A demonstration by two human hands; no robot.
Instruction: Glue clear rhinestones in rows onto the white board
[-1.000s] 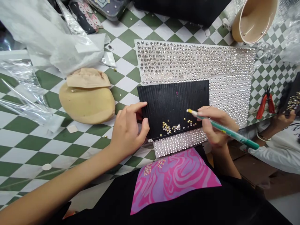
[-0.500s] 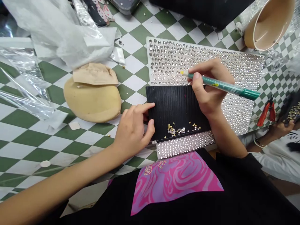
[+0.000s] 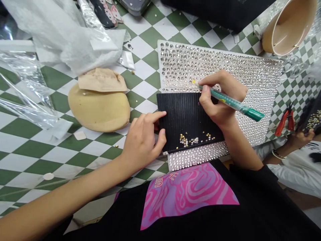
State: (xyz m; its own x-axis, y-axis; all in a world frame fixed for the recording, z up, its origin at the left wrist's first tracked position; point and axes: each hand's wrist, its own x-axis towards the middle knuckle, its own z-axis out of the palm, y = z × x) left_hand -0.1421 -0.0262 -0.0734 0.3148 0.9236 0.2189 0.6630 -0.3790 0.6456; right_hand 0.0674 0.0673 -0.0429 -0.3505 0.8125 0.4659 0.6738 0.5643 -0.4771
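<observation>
My right hand (image 3: 220,97) pinches a green pen-like tool (image 3: 233,102), its yellow tip over the lower left rows of a rhinestone-covered sheet (image 3: 200,60). My left hand (image 3: 145,135) rests at the left edge of a black ridged tray (image 3: 185,117), with the index finger and thumb touching that edge. Gold and clear stones (image 3: 184,140) lie loose near the tray's front side. The tray sits on top of the sheet, and a strip of stones (image 3: 198,155) shows below it.
A yellow oval pad (image 3: 100,110) with a beige piece lies left, near crumpled plastic (image 3: 67,40). A beige cup (image 3: 288,26) stands top right. Red-handled pliers (image 3: 283,122) are at the right, beside another person's hand (image 3: 302,138). A black object (image 3: 215,11) lies at the top.
My right hand has shifted slightly left, and the green tool's back end has swung down and left. Its yellow tip is a little lower. My left hand keeps its place.
</observation>
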